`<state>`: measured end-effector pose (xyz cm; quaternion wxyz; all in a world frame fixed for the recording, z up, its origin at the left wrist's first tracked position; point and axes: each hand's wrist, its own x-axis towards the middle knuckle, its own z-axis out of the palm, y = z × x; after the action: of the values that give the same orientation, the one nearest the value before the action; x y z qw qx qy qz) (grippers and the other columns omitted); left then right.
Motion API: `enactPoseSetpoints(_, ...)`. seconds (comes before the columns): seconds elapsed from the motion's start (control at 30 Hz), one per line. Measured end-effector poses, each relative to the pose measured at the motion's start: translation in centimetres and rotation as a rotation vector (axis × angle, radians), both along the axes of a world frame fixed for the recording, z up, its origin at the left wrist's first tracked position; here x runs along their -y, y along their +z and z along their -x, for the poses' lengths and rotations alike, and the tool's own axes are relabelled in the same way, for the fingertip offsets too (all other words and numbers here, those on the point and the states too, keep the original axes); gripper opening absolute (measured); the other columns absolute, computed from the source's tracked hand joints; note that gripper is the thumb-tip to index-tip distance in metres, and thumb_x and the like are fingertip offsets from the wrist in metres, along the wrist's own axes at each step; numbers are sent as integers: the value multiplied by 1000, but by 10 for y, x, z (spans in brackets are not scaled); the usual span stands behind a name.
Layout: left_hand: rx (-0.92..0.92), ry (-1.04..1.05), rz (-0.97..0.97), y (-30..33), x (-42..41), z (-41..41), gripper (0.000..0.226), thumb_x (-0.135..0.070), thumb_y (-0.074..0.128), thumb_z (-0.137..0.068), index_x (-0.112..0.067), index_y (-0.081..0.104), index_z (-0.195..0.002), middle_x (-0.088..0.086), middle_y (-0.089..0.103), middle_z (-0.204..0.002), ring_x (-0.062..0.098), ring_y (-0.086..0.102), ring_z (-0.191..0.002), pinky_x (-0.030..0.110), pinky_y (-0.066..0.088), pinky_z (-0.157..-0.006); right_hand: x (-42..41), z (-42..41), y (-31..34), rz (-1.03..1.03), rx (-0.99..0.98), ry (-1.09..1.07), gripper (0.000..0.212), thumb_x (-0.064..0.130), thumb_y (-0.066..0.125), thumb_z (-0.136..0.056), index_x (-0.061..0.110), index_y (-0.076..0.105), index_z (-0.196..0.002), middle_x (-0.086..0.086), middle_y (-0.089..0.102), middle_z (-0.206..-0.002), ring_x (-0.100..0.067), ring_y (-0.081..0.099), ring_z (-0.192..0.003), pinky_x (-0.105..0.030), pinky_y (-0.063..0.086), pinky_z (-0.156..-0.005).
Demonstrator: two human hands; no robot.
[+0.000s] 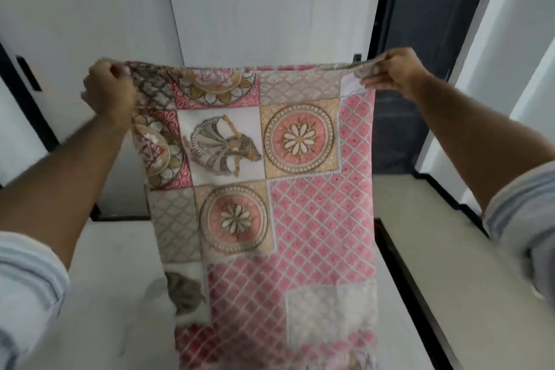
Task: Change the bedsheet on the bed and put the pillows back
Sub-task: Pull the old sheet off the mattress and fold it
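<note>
We hold the patterned bedsheet [264, 177] up in front of us, stretched between both hands at its top edge and hanging down the middle of the view. Its lower part drops toward the pale mattress [114, 264] below and goes blurry near the bottom, so we cannot tell whether it touches the mattress there.

The sheet blocks most of what lies straight ahead. Above its top edge we see a white panelled wall [270, 3]. To the right of that stands a dark doorway [420, 24] with a black frame, and the sheet's right side covers its lower part. At the far left a white door [39, 24] with a dark recessed handle [28, 72] shows beside our left forearm. On the right a pale ledge [435, 234] with a dark edge runs alongside the mattress.

Our left hand [109, 90] is closed into a fist around the sheet's upper left corner, the cloth bunched inside the curled fingers. Our right hand [396, 72] pinches the upper right corner between thumb and fingers, the edge pulled taut into a thin strip. Light blue striped sleeves [33, 273] are pushed up on both forearms.

The sheet is a patchwork print: pink lattice panels, round floral medallions in gold and coral, grey trellis squares, and a white square with a dancing figure in a flared skirt.
</note>
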<state>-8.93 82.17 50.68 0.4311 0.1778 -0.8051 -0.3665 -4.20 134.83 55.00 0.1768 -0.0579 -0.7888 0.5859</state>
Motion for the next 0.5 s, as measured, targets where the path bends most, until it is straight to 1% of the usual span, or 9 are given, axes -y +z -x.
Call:
enactPoseSetpoints(0.07, 61, -32, 4, -29, -2, 41, 34, -29, 51, -97, -10, 68, -119, 16, 69, -125, 36, 61, -119, 44, 46, -100, 3, 41, -33, -10, 35, -63, 28, -14, 33, -93, -1, 57, -100, -17, 70, -84, -22, 75, -62, -33, 62, -57)
enactPoseSetpoints(0.17, 168, -67, 0, -92, -1, 93, 38, -29, 50, -95, -8, 69, -121, 18, 69, -123, 36, 62, -117, 41, 48, -95, 5, 97, -96, -18, 113, -132, 36, -13, 31, -88, 8, 58, -77, -10, 73, -71, -27, 76, -75, -39, 63, -67)
enactPoseSetpoints(0.2, 205, -88, -16, -116, -2, 105, 39, -29, 50, -95, -7, 69, -121, 19, 70, -123, 36, 62, -116, 40, 47, -94, 4, 111, -119, -16, 131, -143, 37, -13, 31, -86, 10, 57, -73, -7, 73, -67, -27, 76, -76, -39, 63, -70)
enactPoseSetpoints(0.3, 291, -150, -41, -180, -3, 131, 39, -23, 53, -94, -1, 69, -121, 22, 70, -121, 36, 64, -114, 37, 46, -95, -5, 142, -183, 13, 185, -152, 34, -10, 31, -86, 13, 54, -79, -1, 72, -64, -20, 74, -68, -35, 62, -72)
enactPoseSetpoints(0.4, 370, -212, -46, -241, -5, 146, 37, -21, 56, -94, 0, 70, -120, 22, 70, -121, 35, 65, -115, 33, 46, -98, -17, 164, -243, 13, 265, -166, 34, -10, 32, -89, 14, 56, -80, -5, 72, -69, -17, 74, -65, -35, 63, -73)
enactPoseSetpoints(0.5, 439, -202, -55, -291, -11, 154, 38, -24, 57, -94, -1, 69, -121, 21, 70, -122, 33, 65, -115, 33, 46, -98, -31, 186, -294, 14, 338, -157, 35, -9, 34, -89, 14, 58, -80, -6, 73, -69, -17, 74, -66, -34, 61, -70)
